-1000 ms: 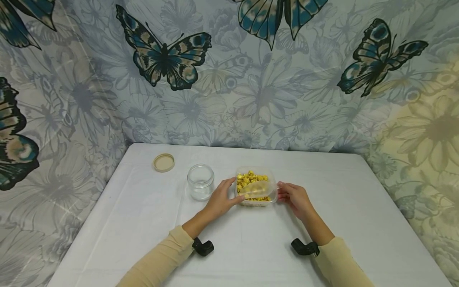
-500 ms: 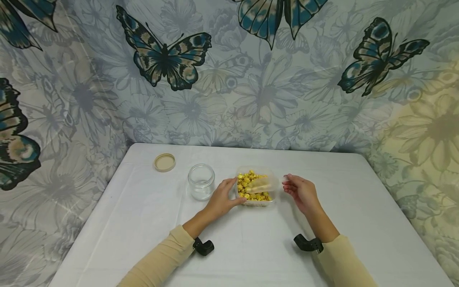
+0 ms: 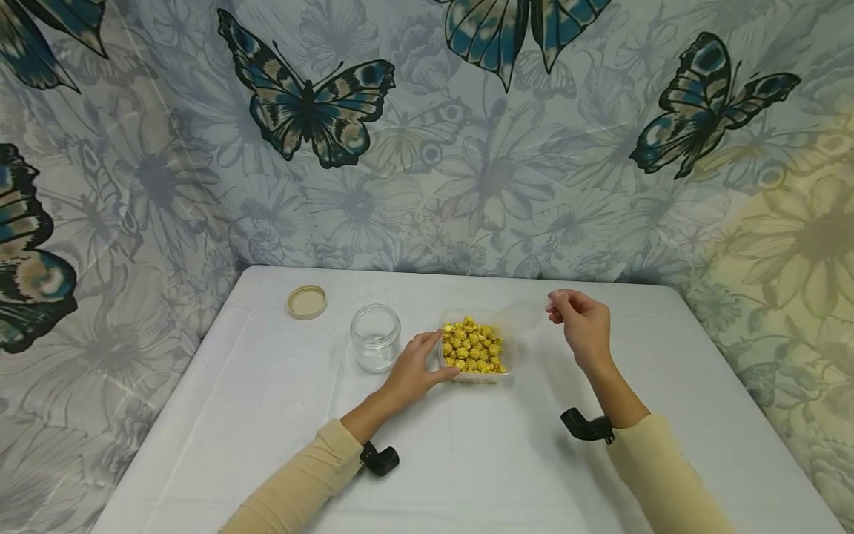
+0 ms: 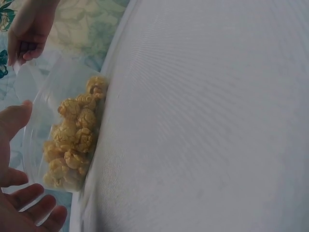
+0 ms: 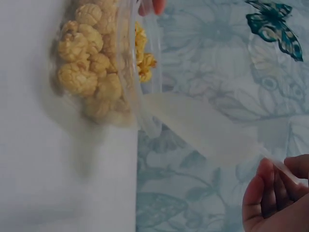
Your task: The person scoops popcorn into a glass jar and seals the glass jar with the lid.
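Observation:
A clear plastic tub (image 3: pixel 482 379) of yellow popcorn (image 3: pixel 472 345) sits on the white table. My left hand (image 3: pixel 408 373) holds the tub at its left side, thumb at the near corner and index finger farther back; the other fingers spread loosely in the left wrist view. To the right of the tub and raised above the table, my right hand (image 3: pixel 586 326) pinches the thin handle of a translucent plastic scoop (image 5: pixel 207 128). The scoop's bowl points left toward the tub's rim, and no popcorn shows on it.
Left of the tub stands a clear glass jar (image 3: pixel 375 340), its mouth uncovered and no contents visible. A round beige-rimmed lid (image 3: pixel 307 302) lies behind it to the left. Butterfly-print fabric (image 3: pixel 494 185) hangs along the table's back edge.
My right hand has moved up and to the right, drawing the scoop from over the popcorn to the tub's far right side. The left hand and tub stay in place.

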`<state>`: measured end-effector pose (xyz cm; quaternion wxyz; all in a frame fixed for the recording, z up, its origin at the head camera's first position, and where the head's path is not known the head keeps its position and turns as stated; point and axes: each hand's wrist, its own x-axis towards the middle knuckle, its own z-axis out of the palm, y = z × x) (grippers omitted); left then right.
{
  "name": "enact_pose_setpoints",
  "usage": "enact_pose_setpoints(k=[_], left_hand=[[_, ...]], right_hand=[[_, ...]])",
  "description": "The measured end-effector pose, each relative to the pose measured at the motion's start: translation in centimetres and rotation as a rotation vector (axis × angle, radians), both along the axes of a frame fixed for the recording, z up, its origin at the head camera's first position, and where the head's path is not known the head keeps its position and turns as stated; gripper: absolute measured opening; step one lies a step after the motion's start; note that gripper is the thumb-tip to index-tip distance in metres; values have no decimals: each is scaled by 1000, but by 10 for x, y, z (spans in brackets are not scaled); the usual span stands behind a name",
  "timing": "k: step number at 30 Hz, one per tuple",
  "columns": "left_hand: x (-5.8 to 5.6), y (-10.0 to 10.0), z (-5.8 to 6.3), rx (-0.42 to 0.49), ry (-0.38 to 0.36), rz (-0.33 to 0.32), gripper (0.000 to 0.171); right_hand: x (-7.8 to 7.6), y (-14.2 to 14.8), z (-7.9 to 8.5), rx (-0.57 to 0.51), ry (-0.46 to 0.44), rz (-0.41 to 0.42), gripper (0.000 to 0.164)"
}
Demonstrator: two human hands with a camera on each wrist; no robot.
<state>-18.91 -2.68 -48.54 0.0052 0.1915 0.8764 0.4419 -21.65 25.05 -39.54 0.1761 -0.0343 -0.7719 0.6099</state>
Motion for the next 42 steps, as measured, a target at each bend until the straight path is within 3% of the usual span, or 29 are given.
enact_pose_setpoints(k=[7,12,17,23,31,38,42], left_hand=[[0,0,0,-1,17,-6,80],[-2,0,1,-5,25,-7,81],[-3,0,0,5,18,-9,80],[-4,1,-1,-17,30,-6,80],[-2,2,0,-26,27,-8,80],[-2,1,-2,-29,30,-2,80],[-2,0,-2,-35,55,6,81]], right_hand=[[-10,-9,4,352,210,24,22],[-21,-9,8,497,184,118,26],[-34,-4,9,425,31,201,31],[-37,-6,1,378,-153,281,33],[-30,-9,-16,74,-382,235,38],[-17,-15,-31,-97,-466,132,39],[-12,-18,-34,-133,-479,113,41]])
